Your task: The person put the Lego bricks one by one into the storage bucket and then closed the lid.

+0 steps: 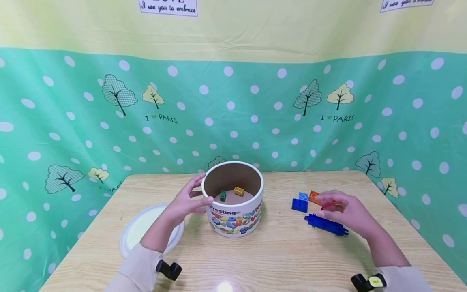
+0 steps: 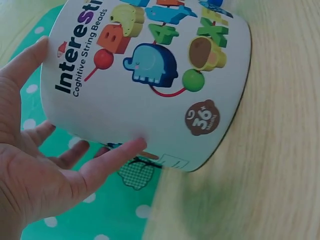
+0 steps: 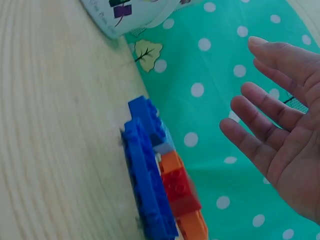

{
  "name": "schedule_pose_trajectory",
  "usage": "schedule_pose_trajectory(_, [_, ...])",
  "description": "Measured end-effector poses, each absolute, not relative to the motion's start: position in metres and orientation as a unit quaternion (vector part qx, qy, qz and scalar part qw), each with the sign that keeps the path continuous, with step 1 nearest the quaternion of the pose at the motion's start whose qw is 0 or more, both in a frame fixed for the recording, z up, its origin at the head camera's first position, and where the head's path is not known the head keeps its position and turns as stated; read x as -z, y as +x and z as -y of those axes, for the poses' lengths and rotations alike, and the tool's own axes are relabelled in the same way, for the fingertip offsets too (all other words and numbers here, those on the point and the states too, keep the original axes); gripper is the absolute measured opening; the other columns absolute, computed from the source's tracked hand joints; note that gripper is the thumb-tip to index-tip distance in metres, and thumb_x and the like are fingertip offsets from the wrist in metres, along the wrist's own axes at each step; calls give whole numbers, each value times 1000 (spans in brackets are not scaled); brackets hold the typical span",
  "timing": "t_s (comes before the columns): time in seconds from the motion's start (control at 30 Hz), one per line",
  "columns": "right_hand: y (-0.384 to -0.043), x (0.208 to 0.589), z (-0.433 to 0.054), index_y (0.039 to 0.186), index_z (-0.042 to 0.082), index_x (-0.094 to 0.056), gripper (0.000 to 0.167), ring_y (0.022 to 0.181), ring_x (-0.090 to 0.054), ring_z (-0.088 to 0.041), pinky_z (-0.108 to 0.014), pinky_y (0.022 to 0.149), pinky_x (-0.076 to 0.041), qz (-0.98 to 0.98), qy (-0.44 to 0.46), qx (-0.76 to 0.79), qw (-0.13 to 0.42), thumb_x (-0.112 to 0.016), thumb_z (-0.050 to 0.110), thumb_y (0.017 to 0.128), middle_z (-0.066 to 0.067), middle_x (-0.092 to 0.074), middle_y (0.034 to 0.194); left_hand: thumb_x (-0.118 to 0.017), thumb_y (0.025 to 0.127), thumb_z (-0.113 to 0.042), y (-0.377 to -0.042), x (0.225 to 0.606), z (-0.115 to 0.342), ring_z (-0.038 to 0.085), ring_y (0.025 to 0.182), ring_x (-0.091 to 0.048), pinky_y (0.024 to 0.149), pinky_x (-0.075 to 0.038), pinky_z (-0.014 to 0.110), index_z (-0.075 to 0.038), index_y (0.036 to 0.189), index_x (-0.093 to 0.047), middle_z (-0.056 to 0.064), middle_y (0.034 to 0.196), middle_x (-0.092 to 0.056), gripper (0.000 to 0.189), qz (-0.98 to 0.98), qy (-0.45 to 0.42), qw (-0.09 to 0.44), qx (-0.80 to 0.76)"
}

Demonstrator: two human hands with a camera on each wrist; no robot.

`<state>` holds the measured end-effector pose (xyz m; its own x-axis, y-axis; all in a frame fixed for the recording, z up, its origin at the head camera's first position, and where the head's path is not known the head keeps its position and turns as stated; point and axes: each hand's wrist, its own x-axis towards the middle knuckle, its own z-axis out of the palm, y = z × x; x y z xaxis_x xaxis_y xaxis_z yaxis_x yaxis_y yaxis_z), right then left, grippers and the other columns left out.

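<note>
While a white lid (image 1: 140, 227) lies on the surface (image 1: 255, 259) under the left forearm, the left hand (image 1: 184, 205) has its fingers spread, touching the tub (image 1: 235, 219) to its right near the rim. The head view gives "teresting" on that tub; the left wrist view adds "Interesti", smaller lettering ending "String Beads", and a brown badge reading "36+ Months". Only the head view shows its inside, with a green brick (image 1: 223, 196) and a yellow brick (image 1: 238, 191).

Well apart from the left hand, just left of the right hand, sit a dark blue block (image 1: 299, 205), a light blue brick (image 1: 303, 196) and an orange brick (image 1: 313, 196). The right hand (image 1: 344, 209) partly hides a red brick (image 3: 182, 187) in the head view; the right wrist view shows its studs and the fingers parted, clear of it. Nearer the wearer lies a long blue piece (image 1: 326, 225). Behind both hands, the cloth (image 1: 233, 101) reads "PARIS" and "I see you to embrace".
</note>
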<state>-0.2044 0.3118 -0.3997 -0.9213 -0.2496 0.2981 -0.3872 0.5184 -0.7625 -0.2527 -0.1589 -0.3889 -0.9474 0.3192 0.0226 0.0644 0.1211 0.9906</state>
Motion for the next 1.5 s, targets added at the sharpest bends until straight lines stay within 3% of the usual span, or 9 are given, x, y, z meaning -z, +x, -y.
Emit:
schedule_pose_trajectory(0.27, [-202,408,-325,120,6,-65,38,99,-62,-33,-23,81,-55,886,155,-434,47,-76,19,86,-17,-62,116,-79,83,-23,-259,378,159,49,138,-27,85,-54,54,-21,156,-19,14,159,-15,94,-761,158,114,-619])
schedule_pose_trajectory(0.43, [-201,413,-334,124,2,-63,41,103,-60,-36,-22,79,-55,882,148,-446,29,-75,15,87,-18,-59,122,-80,82,-27,-260,375,158,47,138,-28,84,-55,51,-24,156,-22,11,160,-15,93,-781,162,118,-591])
schedule_pose_trajectory(0.6, [-200,417,-341,126,4,-62,43,106,-60,-37,-22,78,-55,884,133,-447,15,-75,17,87,-18,-59,123,-81,81,-24,-259,376,158,48,138,-26,85,-54,54,-21,157,-17,13,161,-10,99,-776,162,122,-597])
schedule_pose_trajectory(0.9, [-201,422,-354,122,4,-64,43,98,-62,-27,-22,77,-55,898,135,-419,15,-78,19,84,-14,-62,116,-81,81,-23,-260,379,160,47,139,-25,85,-55,53,-19,158,-14,10,162,-9,102,-768,160,123,-608])
schedule_pose_trajectory(1.5, [-209,449,-364,123,1,-63,57,100,-57,-29,-27,76,-53,909,122,-396,-36,-85,23,75,-14,-63,115,-79,83,-20,-260,386,157,46,140,-23,80,-57,51,-23,157,-16,10,161,-9,98,-750,148,122,-633])
